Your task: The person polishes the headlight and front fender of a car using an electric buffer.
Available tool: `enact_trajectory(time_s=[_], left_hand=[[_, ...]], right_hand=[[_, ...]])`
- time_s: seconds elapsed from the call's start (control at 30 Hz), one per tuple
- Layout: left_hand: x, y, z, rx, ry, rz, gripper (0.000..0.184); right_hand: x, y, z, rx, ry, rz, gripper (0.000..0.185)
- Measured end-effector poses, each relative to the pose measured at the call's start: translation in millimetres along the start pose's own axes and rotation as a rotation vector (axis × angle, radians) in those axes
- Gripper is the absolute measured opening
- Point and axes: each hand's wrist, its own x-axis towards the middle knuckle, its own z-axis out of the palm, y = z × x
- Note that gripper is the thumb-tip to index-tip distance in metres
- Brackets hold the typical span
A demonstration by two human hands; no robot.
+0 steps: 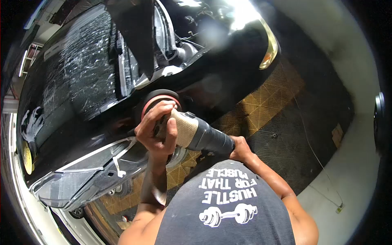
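Note:
A car polisher (184, 128) with a beige patterned head and a dark body lies across in front of me. Its round pad (161, 96), rimmed in red, is against or very close to the glossy black car panel (204, 92); I cannot tell full contact. My left hand (157, 130) is curled over the polisher's head, with the thumb and fingertips near the pad. At the rear end of the body, my right hand (241, 149) wraps round the tool. Part of the pad is hidden behind my left hand.
Masking film (83, 53) covers the window area on the left, and more sheeting (90, 165) hangs lower down. A yellow-lit lamp (267, 47) edges the car at upper right. Grid floor tiles (265, 102) lie below. A thin cord (306, 139) runs down along the right.

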Motion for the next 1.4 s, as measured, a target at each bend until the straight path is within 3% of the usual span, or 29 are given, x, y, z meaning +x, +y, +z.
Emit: enact_trajectory(time_s=[0.37,0.6,0.9,1.07,1.17,1.27,1.37,1.4], left_hand=[[66.0,-44.7,154.5,-0.006,-0.090,-0.012,0.022],[107.1,-61.7,247.8,-0.056,-0.163,-0.269,0.017],[85.4,-34.8,167.4,-0.092,0.121,-0.282,0.019],[63.7,-16.2,114.1,0.036,0.224,-0.252,0.024],[66.0,-13.9,112.0,-0.069,0.268,-0.305,0.022],[72.9,-24.2,120.6,-0.016,0.253,-0.245,0.020],[80.8,-22.8,142.1,0.095,0.279,-0.169,0.019],[75.3,-35.6,154.3,-0.024,0.331,-0.253,0.018]], right_hand=[[6.9,48.3,-112.4,-0.018,0.112,0.094,0.038],[5.2,57.1,-183.3,-0.034,0.185,0.150,0.038],[28.4,-1.2,-201.4,-0.038,-0.060,0.087,0.031],[43.8,-17.4,-194.1,-0.067,-0.282,0.069,0.045],[49.9,-17.5,-198.1,-0.017,-0.406,0.052,0.051],[62.4,-19.5,-220.6,0.170,-0.575,0.243,0.053],[84.8,2.7,-253.7,-0.020,-0.682,0.124,0.049],[90.0,6.4,-260.0,-0.040,-0.729,0.096,0.049]])
